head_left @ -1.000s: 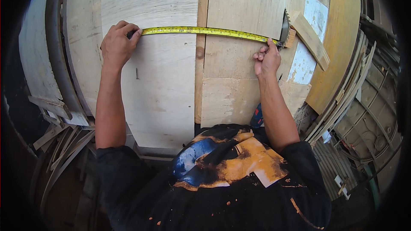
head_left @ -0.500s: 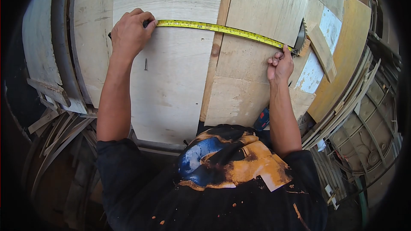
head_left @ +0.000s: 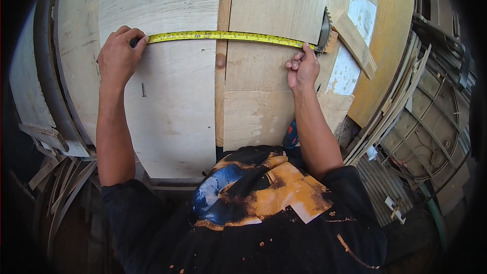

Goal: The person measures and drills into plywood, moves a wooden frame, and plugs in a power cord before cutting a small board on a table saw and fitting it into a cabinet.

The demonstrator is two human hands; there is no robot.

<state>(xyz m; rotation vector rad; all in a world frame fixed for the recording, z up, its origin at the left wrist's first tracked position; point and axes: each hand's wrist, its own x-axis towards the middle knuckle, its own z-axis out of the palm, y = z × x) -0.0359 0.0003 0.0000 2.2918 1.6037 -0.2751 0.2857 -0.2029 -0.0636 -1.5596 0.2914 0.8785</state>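
Note:
A yellow tape measure (head_left: 218,35) is stretched across the pale plywood boards (head_left: 172,116). At its left end my left hand (head_left: 119,56) is closed around the dark case, which is mostly hidden by the fingers. My right hand (head_left: 305,68) pinches the tape's other end between thumb and finger, the remaining fingers curled. Right beside that fingertip, a toothed circular saw blade (head_left: 324,29) stands up through the work surface. A small screw or nail (head_left: 143,90) lies on the plywood below my left hand.
A loose wood strip (head_left: 356,45) lies slanted right of the blade, over a white-blue patch (head_left: 345,73). A blue power tool (head_left: 290,134), partly hidden, is near my right forearm. Stacked thin strips (head_left: 388,114) fill the right side, with more scrap wood (head_left: 66,187) at lower left.
The whole view has shifted, so the boards, blade and both hands appear further left. Both hands keep their hold on the tape, which stays stretched between them.

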